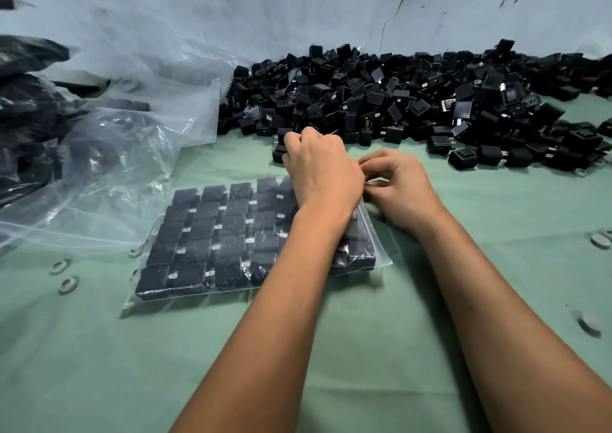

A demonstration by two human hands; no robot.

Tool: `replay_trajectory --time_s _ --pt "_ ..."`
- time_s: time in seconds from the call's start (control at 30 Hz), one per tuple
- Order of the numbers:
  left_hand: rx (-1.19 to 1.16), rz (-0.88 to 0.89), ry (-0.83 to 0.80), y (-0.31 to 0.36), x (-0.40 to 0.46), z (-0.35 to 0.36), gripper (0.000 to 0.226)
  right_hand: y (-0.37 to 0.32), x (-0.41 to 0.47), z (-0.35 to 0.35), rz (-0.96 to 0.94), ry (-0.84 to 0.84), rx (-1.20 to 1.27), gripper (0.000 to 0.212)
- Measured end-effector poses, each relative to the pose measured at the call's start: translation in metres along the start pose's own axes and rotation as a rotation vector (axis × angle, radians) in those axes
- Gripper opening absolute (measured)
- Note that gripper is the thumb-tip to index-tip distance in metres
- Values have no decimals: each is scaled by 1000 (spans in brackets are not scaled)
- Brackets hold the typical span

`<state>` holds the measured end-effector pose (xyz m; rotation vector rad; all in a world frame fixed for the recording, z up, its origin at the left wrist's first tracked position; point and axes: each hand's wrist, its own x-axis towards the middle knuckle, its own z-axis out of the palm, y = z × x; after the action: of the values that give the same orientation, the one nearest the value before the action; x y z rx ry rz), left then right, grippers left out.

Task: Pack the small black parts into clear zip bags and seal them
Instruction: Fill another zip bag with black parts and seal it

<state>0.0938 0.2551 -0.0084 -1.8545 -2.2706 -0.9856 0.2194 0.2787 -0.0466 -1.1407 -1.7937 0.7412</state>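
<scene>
A clear zip bag [212, 240] lies flat on the green cloth, filled with rows of small black parts. Its open edge is at the right side. My left hand [323, 171] crosses over the bag's right end, fingers curled and pinching the far part of the zip edge. My right hand [400, 187] pinches the same zip edge a little nearer, thumb against fingertips. A big loose heap of small black parts [414, 101] lies just behind both hands.
Large crumpled clear plastic bags [116, 154] lie at the left, with dark filled bags [26, 118] behind them. Several metal eyelets [68, 283] sit in the green cloth [381, 333]. A grey wall closes off the back.
</scene>
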Motion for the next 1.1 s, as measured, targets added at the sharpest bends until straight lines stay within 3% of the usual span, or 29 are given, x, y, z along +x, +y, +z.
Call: replay_trajectory --time_s 0.1,0.23,0.4,0.5,0.73,0.9,1.1 --pt "-13 10 -47 -1 2 0 19 4 0 4 101 26 102 14" --pt "-196 -64 -143 -20 14 -10 20 6 2 9 201 165 89 5" --pt "-202 -153 -239 -64 26 -18 10 3 1 12 272 245 199 10" --pt "-197 -128 -311 -70 25 -19 8 1 2 15 299 295 138 9" --pt "-223 -137 -330 -72 25 -18 6 -9 -1 24 300 281 0 23" --pt "-244 -131 -334 -72 23 -14 3 -15 -4 25 222 292 -14 20" --pt "-223 -50 -350 -62 19 -11 17 -15 -6 26 166 194 -5 22"
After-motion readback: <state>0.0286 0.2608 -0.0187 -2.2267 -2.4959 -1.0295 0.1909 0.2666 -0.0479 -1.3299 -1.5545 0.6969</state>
